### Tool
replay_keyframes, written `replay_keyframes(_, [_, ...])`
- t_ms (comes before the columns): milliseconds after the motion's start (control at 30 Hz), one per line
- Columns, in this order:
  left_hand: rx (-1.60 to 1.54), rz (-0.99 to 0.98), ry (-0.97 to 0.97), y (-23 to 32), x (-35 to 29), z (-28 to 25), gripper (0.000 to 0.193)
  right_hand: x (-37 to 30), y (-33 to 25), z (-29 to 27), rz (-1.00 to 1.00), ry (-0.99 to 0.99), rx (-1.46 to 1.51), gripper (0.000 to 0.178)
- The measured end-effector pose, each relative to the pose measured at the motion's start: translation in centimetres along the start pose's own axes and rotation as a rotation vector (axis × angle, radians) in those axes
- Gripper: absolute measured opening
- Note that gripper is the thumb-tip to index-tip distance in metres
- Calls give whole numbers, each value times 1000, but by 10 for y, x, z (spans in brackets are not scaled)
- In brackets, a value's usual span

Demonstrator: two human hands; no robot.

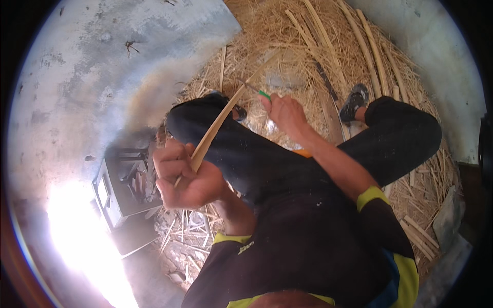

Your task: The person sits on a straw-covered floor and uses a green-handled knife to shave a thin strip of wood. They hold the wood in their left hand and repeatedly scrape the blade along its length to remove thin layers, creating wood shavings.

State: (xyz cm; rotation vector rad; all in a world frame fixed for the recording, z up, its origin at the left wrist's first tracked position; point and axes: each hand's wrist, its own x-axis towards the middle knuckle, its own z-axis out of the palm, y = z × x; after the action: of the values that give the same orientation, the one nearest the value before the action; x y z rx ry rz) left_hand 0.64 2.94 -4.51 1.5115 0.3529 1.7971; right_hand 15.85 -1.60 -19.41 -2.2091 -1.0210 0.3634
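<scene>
My left hand [187,177] is closed round the lower end of a long, pale bamboo strip [215,128]. The strip slants up and away to the right, above my bent left leg, and narrows toward its far end. In my right hand [288,115] is a small knife with a green handle [264,95]. Its thin, dark blade [248,85] meets or crosses the upper part of the strip; the exact contact is too small to make out. My fingers hide most of the handle.
Fine shavings [287,51] cover the floor ahead. Long bamboo poles [374,46] lie at the far right, with short split pieces [421,236] nearer. A dark box-like frame [126,187] stands at the left by a stained wall [82,92]. My shoe [354,102] rests among the shavings.
</scene>
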Motion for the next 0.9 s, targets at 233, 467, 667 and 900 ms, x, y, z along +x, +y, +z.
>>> replay_keyframes(233, [196, -63, 78, 2, 5, 0, 41, 12, 1, 9, -27, -34, 107, 62])
replay_keyframes(467, [24, -102, 100, -5, 8, -16, 42, 1, -15, 5, -46, 51, -95, 59])
replay_keyframes(667, [26, -51, -15, 0, 5, 1, 42, 31, 22, -12, 289, -511, 685, 60])
replay_keyframes(900, [8, -35, -33, 0, 7, 3, 42, 16, -29, -28, -77, -26, 544, 57])
